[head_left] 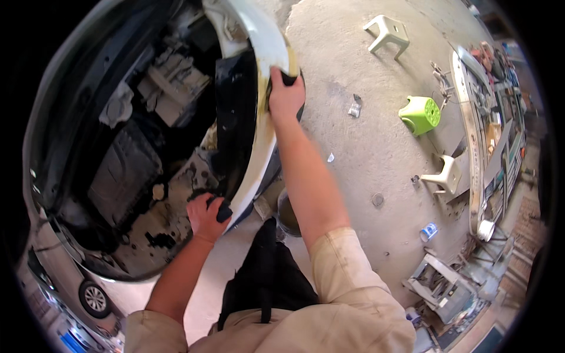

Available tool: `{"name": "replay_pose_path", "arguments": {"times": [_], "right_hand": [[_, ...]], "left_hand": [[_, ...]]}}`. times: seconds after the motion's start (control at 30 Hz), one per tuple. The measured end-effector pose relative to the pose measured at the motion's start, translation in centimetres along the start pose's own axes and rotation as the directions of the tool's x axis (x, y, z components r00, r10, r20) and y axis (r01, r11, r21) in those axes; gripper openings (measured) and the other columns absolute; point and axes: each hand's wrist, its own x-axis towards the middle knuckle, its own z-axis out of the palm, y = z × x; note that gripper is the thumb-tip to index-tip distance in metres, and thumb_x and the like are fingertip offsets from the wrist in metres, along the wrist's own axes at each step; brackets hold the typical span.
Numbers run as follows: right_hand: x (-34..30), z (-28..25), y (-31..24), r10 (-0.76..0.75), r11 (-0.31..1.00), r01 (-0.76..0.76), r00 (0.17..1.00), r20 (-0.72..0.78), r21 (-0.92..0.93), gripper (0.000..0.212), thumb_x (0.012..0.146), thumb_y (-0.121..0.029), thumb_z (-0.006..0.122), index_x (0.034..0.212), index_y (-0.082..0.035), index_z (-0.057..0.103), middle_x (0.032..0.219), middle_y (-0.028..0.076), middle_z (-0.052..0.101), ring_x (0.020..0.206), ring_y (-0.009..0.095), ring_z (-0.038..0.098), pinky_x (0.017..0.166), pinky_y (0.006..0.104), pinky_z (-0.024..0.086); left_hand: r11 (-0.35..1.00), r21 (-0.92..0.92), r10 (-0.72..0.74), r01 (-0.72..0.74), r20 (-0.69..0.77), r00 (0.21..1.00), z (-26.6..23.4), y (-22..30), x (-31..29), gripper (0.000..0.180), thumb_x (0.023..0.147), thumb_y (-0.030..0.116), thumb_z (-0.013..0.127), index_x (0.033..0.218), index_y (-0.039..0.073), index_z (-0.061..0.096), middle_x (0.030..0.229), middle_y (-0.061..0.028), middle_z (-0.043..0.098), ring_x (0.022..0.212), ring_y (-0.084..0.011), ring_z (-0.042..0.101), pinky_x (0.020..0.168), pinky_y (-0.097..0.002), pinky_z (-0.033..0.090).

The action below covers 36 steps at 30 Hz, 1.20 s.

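Note:
A car's open engine bay (176, 88) fills the left side, edged by a white fender (266, 150) with yellowish patches of filler or bare coating. At the upper part of that fender my right hand (287, 97) is closed round a black block (288, 79), pressed to the panel's outer edge. Lower down, my left hand (206, 217) grips a small black pad (223, 209) at the bay's near corner. How far each black piece reaches under my fingers is hidden, and its exact kind is unclear.
A dark bucket (288, 217) stands by my legs. On the concrete floor to the right are a white stool (388, 34), a green stool (425, 115), a cream stool (445, 175) and a blue-and-white can (428, 232). A cluttered bench (474, 147) lines the far right. Another car (70, 276) is at lower left.

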Motion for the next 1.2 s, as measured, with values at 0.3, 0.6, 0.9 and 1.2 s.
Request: {"name": "replay_pose_path", "arguments": {"times": [0.3, 0.6, 0.9, 1.2], "right_hand": [[-2.1, -0.3, -0.5, 0.084, 0.996, -0.085, 0.996, -0.043, -0.017, 0.048, 0.082, -0.041, 0.085, 0.095, 0.002, 0.07, 0.09, 0.02, 0.073, 0.084, 0.034, 0.071, 0.08, 0.0414, 0.053], [-4.1, -1.3, 0.8, 0.076, 0.995, -0.074, 0.997, 0.021, -0.07, 0.042, 0.081, -0.035, 0.087, 0.086, 0.001, 0.068, 0.083, 0.017, 0.071, 0.074, 0.025, 0.068, 0.072, 0.0396, 0.053], [-5.8, -1.0, 0.7, 0.015, 1.0, -0.015, 1.0, -0.012, 0.003, 0.043, 0.08, -0.03, 0.09, 0.076, 0.0, 0.059, 0.075, 0.013, 0.064, 0.069, 0.021, 0.061, 0.066, 0.0355, 0.051], [0.7, 0.3, -0.2, 0.068, 0.994, -0.071, 0.997, -0.027, -0.089, 0.04, 0.086, -0.034, 0.084, 0.083, 0.0, 0.064, 0.079, 0.014, 0.069, 0.071, 0.023, 0.062, 0.072, 0.037, 0.051]], "left_hand": [[1.0, 0.008, 0.026, -0.026, -0.003, 1.0, 0.0, -0.7, -0.1, 0.059, 0.058, 0.024, 0.086, 0.114, 0.021, 0.068, 0.122, -0.0102, 0.056, 0.114, -0.0361, 0.054, 0.095, -0.0535, 0.04], [1.0, -0.012, 0.027, -0.027, -0.001, 1.0, -0.6, -0.5, 0.1, 0.052, 0.062, 0.027, 0.083, 0.112, 0.022, 0.068, 0.117, -0.0089, 0.058, 0.107, -0.0339, 0.057, 0.092, -0.0523, 0.041], [0.998, -0.058, 0.03, -0.027, 0.041, 0.999, -0.8, -0.8, -0.1, 0.054, 0.06, 0.019, 0.083, 0.111, 0.019, 0.068, 0.117, -0.0116, 0.057, 0.107, -0.0371, 0.056, 0.091, -0.0535, 0.04], [0.994, -0.096, 0.052, -0.047, 0.054, 0.997, -0.7, -0.7, 0.3, 0.053, 0.061, 0.019, 0.083, 0.111, 0.021, 0.067, 0.118, -0.0107, 0.058, 0.107, -0.0352, 0.057, 0.091, -0.0535, 0.04]]}}
